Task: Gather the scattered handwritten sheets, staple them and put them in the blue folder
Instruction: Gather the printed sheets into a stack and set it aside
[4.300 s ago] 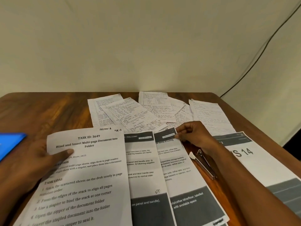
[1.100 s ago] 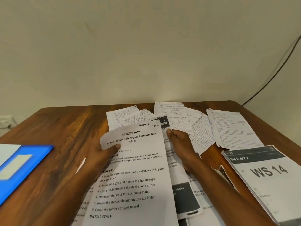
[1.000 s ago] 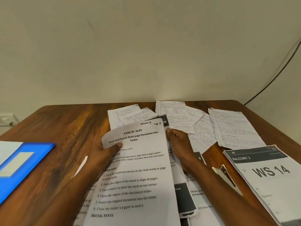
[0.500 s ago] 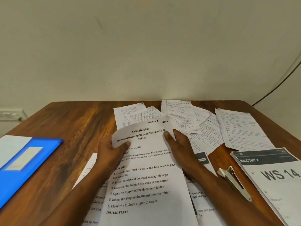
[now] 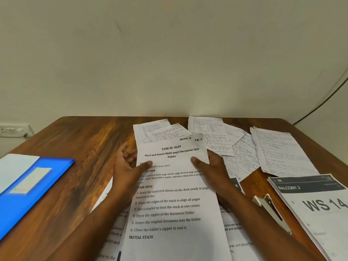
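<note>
Paper covers most of the glossy, streaked wooden tabletop [image 5: 79, 147]. The left hand [image 5: 128, 170] lies at the left edge of a printed task sheet [image 5: 175, 204], thumb pressed on its face, the other fingers [image 5: 130, 153] spread loosely with nothing clasped. The right hand [image 5: 212, 166] grips the same sheet's right edge, thumb on top and fingers curled beneath. That sheet is smooth white with bold black headings, and it lies over more printed pages [image 5: 237, 234]. Behind it, along the far edge of the tabletop, the handwritten sheets [image 5: 278, 149] fan out overlapping, thin ruled paper filled with blue and black script, some corners lifted. The blue folder [image 5: 28, 193], flat and stiff with a pale rectangular label, lies at the left, well apart from them. A slim metal stapler [image 5: 271, 211] lies beside the right forearm, next to a stack marked WS 14 [image 5: 320, 208].
</note>
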Tool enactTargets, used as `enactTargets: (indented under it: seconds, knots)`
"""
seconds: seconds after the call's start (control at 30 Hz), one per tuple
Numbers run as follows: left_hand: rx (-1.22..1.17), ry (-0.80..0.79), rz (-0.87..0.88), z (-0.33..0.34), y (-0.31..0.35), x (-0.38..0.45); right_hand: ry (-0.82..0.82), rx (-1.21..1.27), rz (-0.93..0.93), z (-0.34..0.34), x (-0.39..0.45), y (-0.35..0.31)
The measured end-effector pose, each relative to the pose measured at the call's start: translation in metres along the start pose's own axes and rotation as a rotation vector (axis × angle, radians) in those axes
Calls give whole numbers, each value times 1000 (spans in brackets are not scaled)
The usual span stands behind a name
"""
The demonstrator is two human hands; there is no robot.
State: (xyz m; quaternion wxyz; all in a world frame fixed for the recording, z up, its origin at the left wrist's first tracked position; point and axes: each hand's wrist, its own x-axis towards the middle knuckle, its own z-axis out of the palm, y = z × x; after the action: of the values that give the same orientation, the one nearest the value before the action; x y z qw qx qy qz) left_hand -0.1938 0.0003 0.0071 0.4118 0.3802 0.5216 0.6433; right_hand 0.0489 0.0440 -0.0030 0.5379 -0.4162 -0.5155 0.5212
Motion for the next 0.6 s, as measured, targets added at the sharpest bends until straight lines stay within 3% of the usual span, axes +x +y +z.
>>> enactTargets:
  seconds: [0.13, 0.27, 0.37, 0.6]
  knots:
    - [-75, -35, -107, -1, 2, -1, 12, 103, 24, -3, 4, 3]
    - [-88, -250, -232, -1, 6, -8, 10, 153, 13, -2, 6, 4]
    - [-30, -319, -227, 0, 6, -11, -1, 113, 5, -3, 6, 2]
    - [0, -283, -106, 0, 6, -14, 26, 72, -54, -6, 4, -6]
